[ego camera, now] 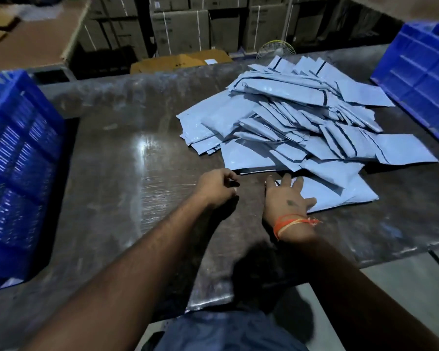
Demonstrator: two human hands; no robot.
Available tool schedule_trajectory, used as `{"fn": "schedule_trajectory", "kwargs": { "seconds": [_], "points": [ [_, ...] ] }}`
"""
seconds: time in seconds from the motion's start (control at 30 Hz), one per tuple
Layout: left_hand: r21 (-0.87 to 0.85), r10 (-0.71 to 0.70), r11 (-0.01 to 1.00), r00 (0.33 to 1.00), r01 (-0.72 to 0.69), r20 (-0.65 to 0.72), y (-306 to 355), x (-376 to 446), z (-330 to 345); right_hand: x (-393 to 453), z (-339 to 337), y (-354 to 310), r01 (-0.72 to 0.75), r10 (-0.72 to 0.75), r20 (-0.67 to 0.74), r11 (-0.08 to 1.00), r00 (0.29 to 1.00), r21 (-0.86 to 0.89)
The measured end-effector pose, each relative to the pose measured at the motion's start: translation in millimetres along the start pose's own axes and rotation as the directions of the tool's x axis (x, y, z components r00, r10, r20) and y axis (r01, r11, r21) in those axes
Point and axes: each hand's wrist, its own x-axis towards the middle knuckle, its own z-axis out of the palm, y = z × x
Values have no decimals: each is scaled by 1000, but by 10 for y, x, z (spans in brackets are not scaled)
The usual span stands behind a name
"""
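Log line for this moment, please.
right hand flat on nearest mailer bag | left hand curled beside its corner, grip unclear | bag pile on table | left crate, right crate flank table

Head view, downward, seemingly close over table [127,158]

— Dark, scuffed table [127,153], glossy sheen mid-top.
— Sprawled across the right half: pile of pale blue mailer bags [302,127], overlapping every which way.
— Blue crate [18,160] at the left edge, 2nd blue crate [421,72] far right.
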Motion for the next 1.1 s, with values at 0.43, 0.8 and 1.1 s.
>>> {"fn": "schedule_trajectory", "kwargs": {
  "seconds": [0.43,0.8,1.1],
  "points": [
    [-246,-38,969,994,11,-103,-417,-315,-382,-420,-239,-635,341,-326,-122,932,937,125],
    [-578,-304,816,858,11,-413,-1071,-872,-1360,-681,-1115,-1269,593,-352,-478,441,805,673],
    [-840,-388,540,901,51,-195,-1433,-1039,-1353,-326,-388,-1437,-31,-211,10,-95,977,995]
  ]
}}
